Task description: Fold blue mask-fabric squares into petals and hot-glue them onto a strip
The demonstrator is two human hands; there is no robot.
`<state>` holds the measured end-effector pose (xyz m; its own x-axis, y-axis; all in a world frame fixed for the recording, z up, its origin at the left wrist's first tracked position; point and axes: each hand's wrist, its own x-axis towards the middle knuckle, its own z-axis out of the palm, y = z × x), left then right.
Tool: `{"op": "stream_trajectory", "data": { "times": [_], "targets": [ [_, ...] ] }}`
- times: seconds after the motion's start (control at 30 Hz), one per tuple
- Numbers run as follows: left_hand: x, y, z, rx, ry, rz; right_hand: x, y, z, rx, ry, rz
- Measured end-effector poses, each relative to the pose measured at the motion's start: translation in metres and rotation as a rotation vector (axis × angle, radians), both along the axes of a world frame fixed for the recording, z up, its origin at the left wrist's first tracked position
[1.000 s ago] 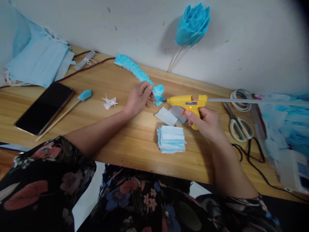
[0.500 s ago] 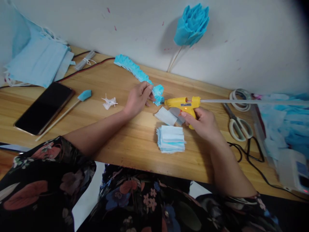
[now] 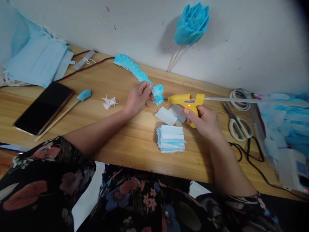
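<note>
Between thumb and fingers, my left hand [image 3: 137,98] pinches a small folded blue fabric piece [image 3: 158,94]. My right hand [image 3: 207,120] is wrapped round the handle of a yellow glue gun [image 3: 186,100]. Its nozzle points left and sits at the right edge of the blue piece; whether they touch I cannot tell. A long clear glue stick [image 3: 229,100] runs out of the gun's back. Below the nozzle lie loose pale pieces [image 3: 166,116], with a stack of cut rectangles [image 3: 171,139] nearer me. A row of folded blue pieces [image 3: 132,68] stretches up and left beyond my left hand.
To the left are a phone [image 3: 43,108], a blue-tipped stick [image 3: 64,114], white scraps [image 3: 109,102] and a pile of masks [image 3: 36,62]. Scissors [image 3: 240,127], a tape roll [image 3: 240,98] and a black cord [image 3: 259,170] lie right. A blue flower [image 3: 192,24] leans on the wall.
The glue gun in my right hand first moves left toward the blue piece, then draws back slightly right. My left hand keeps its pinch in the same place.
</note>
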<state>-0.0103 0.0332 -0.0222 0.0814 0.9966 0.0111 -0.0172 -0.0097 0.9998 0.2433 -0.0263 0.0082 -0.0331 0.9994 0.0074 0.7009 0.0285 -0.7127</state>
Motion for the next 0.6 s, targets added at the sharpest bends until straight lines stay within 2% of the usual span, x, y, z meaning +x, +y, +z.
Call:
{"op": "stream_trajectory", "data": {
  "times": [0.13, 0.43, 0.6],
  "targets": [
    [0.0000, 0.0010, -0.0027, 0.009, 0.007, -0.007, 0.0009, 0.0004, -0.0019, 0.029, -0.005, -0.022],
    [-0.0001, 0.0006, -0.0005, 0.009, 0.039, -0.014, 0.0043, 0.0028, -0.0066, 0.015, -0.103, 0.031],
    [-0.0005, 0.0005, -0.0008, 0.022, 0.037, -0.017, 0.0036, 0.0010, -0.0030, 0.037, -0.044, 0.000]
  ]
}}
